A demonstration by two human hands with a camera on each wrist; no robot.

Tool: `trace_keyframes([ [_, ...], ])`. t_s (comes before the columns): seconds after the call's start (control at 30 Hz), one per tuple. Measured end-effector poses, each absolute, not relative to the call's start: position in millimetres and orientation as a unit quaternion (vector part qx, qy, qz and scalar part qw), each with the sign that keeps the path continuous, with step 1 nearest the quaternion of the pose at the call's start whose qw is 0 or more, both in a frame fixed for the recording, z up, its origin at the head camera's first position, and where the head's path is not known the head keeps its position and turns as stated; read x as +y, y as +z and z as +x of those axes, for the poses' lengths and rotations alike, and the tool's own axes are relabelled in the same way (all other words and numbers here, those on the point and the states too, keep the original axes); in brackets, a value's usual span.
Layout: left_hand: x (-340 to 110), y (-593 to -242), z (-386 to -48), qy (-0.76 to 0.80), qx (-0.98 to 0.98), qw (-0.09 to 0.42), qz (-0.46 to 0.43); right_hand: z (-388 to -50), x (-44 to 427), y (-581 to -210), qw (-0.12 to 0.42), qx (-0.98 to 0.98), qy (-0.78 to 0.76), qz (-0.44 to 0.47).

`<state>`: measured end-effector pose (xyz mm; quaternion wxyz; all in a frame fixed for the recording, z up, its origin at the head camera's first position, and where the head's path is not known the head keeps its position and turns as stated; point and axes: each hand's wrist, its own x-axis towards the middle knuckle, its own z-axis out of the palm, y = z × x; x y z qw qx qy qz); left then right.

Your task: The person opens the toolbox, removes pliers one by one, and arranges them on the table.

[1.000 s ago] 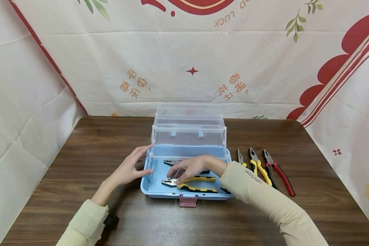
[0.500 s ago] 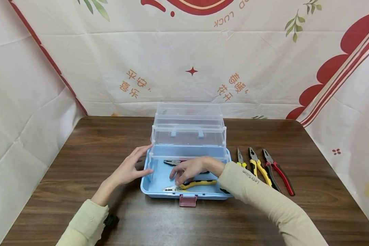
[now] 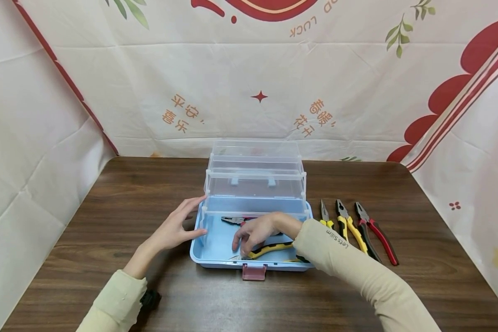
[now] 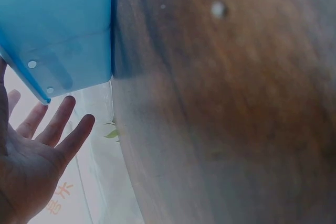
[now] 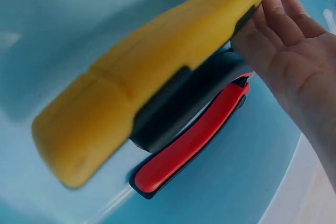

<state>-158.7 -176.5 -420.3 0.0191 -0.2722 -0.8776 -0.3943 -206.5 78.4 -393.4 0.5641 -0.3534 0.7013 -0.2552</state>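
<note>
A light-blue toolbox [image 3: 220, 240] stands on the table, its clear tiered trays [image 3: 255, 184] raised at the back. Inside it my right hand [image 3: 257, 233] pinches a pair of yellow-and-black combination pliers [image 3: 271, 249] near the head, one handle lifted off the floor of the box. The fingers partly cover the pliers' head. Behind lies a pair of red-and-black pliers [image 3: 232, 220], partly hidden by that hand; its red handle [image 5: 194, 145] shows in the right wrist view. My left hand [image 3: 174, 228] touches the box's left rim, fingers spread and fairly straight.
Right of the toolbox, pliers lie on the brown table: yellow needle-nose pliers [image 3: 325, 214], yellow-and-black pliers [image 3: 350, 226] and red-and-black pliers [image 3: 375, 233]. A pink latch [image 3: 253, 272] hangs at the box's front. A printed cloth [image 3: 149, 69] hangs behind the table.
The yellow-and-black pliers have turned up on edge and shifted slightly right and toward the box's front, with my right hand on them. The left hand has not moved.
</note>
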Motion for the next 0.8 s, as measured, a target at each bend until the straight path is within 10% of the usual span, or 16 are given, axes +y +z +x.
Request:
trace_keyframes([
  [0.8,-176.2,-422.2,-160.5,-0.398,-0.871,0.034,-0.285,-206.9,82.0,-393.6,0.575,0.695,-0.237,-0.36],
])
